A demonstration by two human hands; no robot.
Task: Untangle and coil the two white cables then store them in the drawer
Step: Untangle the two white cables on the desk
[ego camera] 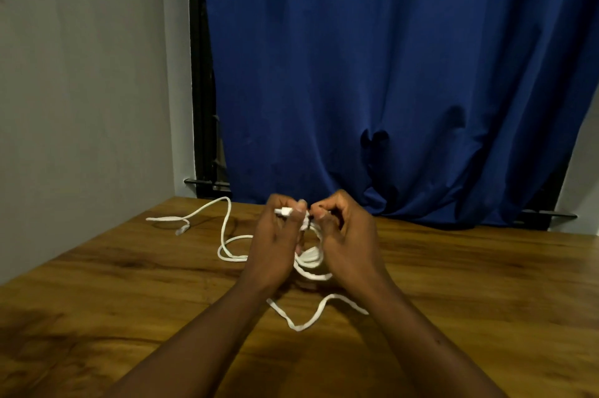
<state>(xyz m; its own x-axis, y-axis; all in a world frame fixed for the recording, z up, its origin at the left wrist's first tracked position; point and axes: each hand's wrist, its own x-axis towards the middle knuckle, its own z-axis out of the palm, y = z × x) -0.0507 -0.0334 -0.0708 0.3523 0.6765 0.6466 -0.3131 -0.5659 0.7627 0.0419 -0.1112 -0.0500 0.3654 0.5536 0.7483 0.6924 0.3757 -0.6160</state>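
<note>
Pinching white plug (286,211) in curled left hand (275,240), gripping tangled white cables (309,259) in curled right hand (346,235) — with loose loops trailing across wooden table (113,300).

Light dim, warm, indoor; source cannot be told. Dull sheen on the table (113,300), dark shadow patch at its lower left. Deep shade in the curtain (405,57) folds. The cables (297,328) read bright, detail washed out. Overall soft focus; straight lines bow toward the frame edges.
</note>
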